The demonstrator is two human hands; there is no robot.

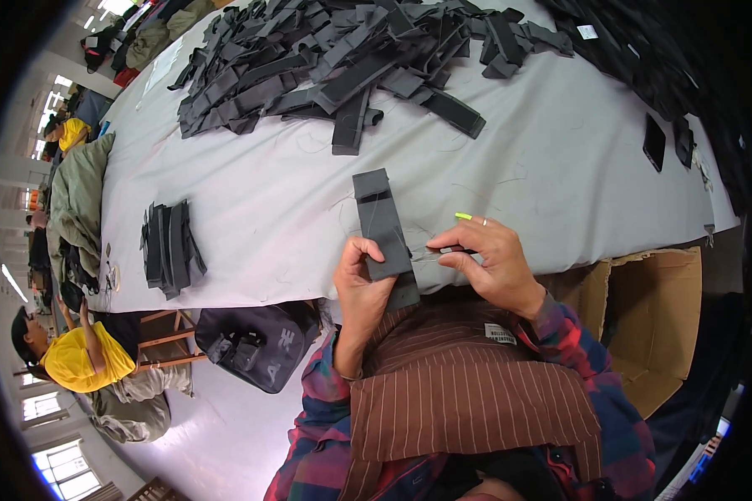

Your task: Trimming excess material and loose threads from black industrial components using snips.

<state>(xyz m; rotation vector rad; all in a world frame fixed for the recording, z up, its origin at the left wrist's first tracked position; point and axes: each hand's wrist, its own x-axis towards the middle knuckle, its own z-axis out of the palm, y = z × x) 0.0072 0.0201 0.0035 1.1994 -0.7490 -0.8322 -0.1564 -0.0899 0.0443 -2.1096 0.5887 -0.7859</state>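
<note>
My left fingers (374, 250) grip 1 grey strip (381, 225). At its 3 o'clock, my right fingers (461, 237) pinch a small unclear object (450, 249).

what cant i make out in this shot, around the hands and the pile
All in the head view:
Left hand: the dark grey strip hides the fingers behind it.
Small dark item in the right hand: partly covered by the fingers, so its kind is unclear.
Loose threads by the strip: too thin to trace.
Pile of dark strips: cut off by the top edge; upper pieces hide lower ones.
</note>
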